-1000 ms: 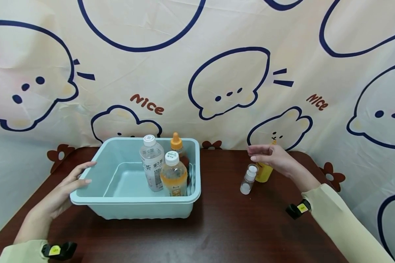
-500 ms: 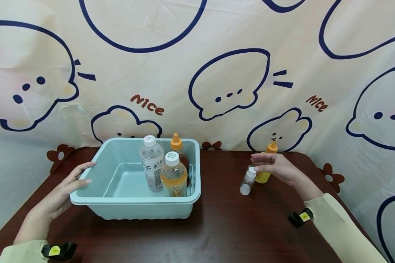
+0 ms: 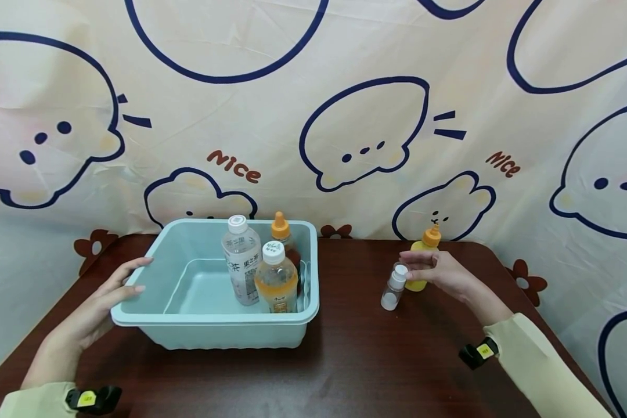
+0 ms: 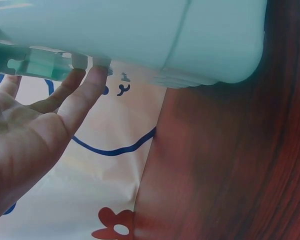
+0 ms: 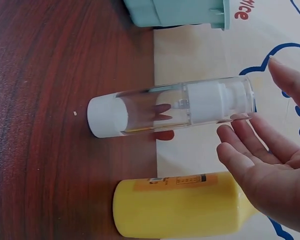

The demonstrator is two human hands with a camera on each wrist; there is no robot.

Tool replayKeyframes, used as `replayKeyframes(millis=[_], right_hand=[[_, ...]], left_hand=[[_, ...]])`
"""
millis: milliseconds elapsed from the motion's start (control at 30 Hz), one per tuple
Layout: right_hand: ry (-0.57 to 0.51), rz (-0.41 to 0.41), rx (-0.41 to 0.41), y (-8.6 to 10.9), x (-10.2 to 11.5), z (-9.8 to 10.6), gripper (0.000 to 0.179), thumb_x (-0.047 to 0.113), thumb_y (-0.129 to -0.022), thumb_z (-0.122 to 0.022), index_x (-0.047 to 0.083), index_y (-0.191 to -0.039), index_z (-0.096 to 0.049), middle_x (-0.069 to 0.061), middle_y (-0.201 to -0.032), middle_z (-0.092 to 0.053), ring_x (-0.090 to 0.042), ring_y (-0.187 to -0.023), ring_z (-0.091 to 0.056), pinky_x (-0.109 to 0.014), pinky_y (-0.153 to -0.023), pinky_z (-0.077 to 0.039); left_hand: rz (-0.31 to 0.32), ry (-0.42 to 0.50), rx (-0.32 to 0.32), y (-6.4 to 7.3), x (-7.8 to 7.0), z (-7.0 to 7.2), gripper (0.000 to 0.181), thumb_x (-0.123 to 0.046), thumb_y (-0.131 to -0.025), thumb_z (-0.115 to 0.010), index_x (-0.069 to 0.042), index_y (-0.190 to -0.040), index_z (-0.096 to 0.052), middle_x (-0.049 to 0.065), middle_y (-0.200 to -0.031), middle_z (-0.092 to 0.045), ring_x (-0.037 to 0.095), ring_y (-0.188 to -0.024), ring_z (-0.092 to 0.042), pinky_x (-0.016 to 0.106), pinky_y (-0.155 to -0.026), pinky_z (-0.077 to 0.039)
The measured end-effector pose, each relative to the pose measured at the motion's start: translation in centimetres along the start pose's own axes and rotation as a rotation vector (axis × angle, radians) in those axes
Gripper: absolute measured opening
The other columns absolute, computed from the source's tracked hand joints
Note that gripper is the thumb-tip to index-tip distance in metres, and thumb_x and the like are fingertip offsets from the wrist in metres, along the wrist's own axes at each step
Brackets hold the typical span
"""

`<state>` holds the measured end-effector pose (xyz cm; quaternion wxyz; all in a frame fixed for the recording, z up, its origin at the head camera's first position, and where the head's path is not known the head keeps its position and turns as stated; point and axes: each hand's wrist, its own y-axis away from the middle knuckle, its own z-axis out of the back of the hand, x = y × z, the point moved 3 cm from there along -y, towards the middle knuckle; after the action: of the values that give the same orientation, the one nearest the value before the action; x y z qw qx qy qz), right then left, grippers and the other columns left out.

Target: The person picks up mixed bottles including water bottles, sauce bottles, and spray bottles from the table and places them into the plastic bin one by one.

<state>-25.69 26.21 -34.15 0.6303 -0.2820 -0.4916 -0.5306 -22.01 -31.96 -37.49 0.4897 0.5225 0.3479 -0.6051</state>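
Note:
On the left of the table, my left hand (image 3: 98,296) holds the left rim of a light blue plastic basin (image 3: 224,334). In the left wrist view, fingers (image 4: 85,95) reach under the basin's rim. My right hand (image 3: 444,273) is at the top of a small clear pump bottle (image 3: 394,287) with a white pump and base, which stands upright. In the right wrist view, the thumb is apart from the clear bottle (image 5: 170,107), and the other fingers are close beside its cap. A yellow squeeze bottle (image 3: 417,285) with an orange nozzle stands just behind, partly hidden by the hand.
Inside the basin stand a tall clear bottle (image 3: 242,261), a bottle with amber liquid (image 3: 276,284) and an orange-tipped bottle (image 3: 280,226). They are gathered at its right side. A printed cloth (image 3: 366,133) hangs behind the dark wooden table (image 3: 345,371).
My right hand has come down from above the yellow bottle to the clear pump bottle's top, uncovering the orange nozzle. The left hand and basin have stayed put.

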Motion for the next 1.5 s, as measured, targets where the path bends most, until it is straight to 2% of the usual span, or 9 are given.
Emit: replayKeyframes(millis=[400, 600, 867, 1033, 1367, 1500], right_hand=[[-0.013, -0.021, -0.013, -0.2, -0.9, -0.4, 0.059, 0.018, -0.079, -0.070, -0.005, -0.128, -0.045, -0.013, -0.120, -0.053, -0.018, -0.099, -0.053, -0.029, -0.087, -0.044], [-0.021, -0.012, 0.016, -0.2, -1.3, -0.7, 0.057, 0.016, -0.081, -0.068, -0.006, -0.128, -0.045, -0.014, -0.120, -0.052, -0.018, -0.100, -0.052, -0.030, -0.087, -0.044], [0.007, -0.012, -0.014, -0.5, -1.7, -0.8, 0.055, 0.017, -0.081, -0.069, -0.006, -0.126, -0.048, -0.016, -0.119, -0.052, -0.019, -0.098, -0.053, -0.034, -0.087, -0.045], [0.029, -0.016, -0.037, -0.6, -1.7, -1.0, 0.053, 0.019, -0.081, -0.069, -0.005, -0.124, -0.050, -0.015, -0.117, -0.053, -0.020, -0.097, -0.053, -0.035, -0.087, -0.044], [0.062, -0.044, -0.055, -0.6, -1.0, -1.7, 0.056, 0.024, -0.079, -0.071, -0.003, -0.124, -0.052, -0.016, -0.118, -0.055, -0.019, -0.097, -0.055, -0.045, -0.091, -0.041], [0.076, -0.039, -0.054, -0.7, -0.9, -1.8, 0.057, 0.027, -0.077, -0.072, -0.001, -0.123, -0.053, -0.017, -0.120, -0.054, -0.021, -0.099, -0.054, -0.043, -0.091, -0.043]], left_hand=[[-0.001, -0.004, -0.004, 0.0, -0.1, -0.1, 0.050, -0.021, -0.095, -0.038, -0.046, -0.133, -0.018, 0.021, -0.137, 0.002, 0.019, -0.092, -0.051, 0.045, -0.070, -0.052], [-0.008, 0.001, -0.001, 0.0, -0.1, -0.1, 0.049, -0.020, -0.095, -0.038, -0.044, -0.134, -0.019, 0.018, -0.134, -0.002, 0.019, -0.091, -0.052, 0.044, -0.070, -0.052], [-0.014, 0.013, 0.004, -0.1, -0.1, -0.2, 0.048, -0.020, -0.095, -0.038, -0.044, -0.133, -0.021, 0.017, -0.134, -0.002, 0.017, -0.089, -0.054, 0.041, -0.069, -0.052], [-0.025, 0.025, 0.011, 0.0, 0.0, -0.2, 0.047, -0.019, -0.095, -0.037, -0.042, -0.134, -0.022, 0.014, -0.131, -0.004, 0.016, -0.088, -0.055, 0.040, -0.067, -0.052], [-0.018, 0.014, 0.010, 0.0, 0.1, -0.1, 0.048, -0.022, -0.095, -0.038, -0.042, -0.135, -0.020, 0.014, -0.132, -0.004, 0.018, -0.090, -0.054, 0.043, -0.069, -0.051], [-0.018, 0.015, 0.013, -0.1, 0.1, 0.0, 0.047, -0.021, -0.096, -0.037, -0.042, -0.134, -0.020, 0.013, -0.131, -0.005, 0.017, -0.090, -0.054, 0.042, -0.069, -0.051]])
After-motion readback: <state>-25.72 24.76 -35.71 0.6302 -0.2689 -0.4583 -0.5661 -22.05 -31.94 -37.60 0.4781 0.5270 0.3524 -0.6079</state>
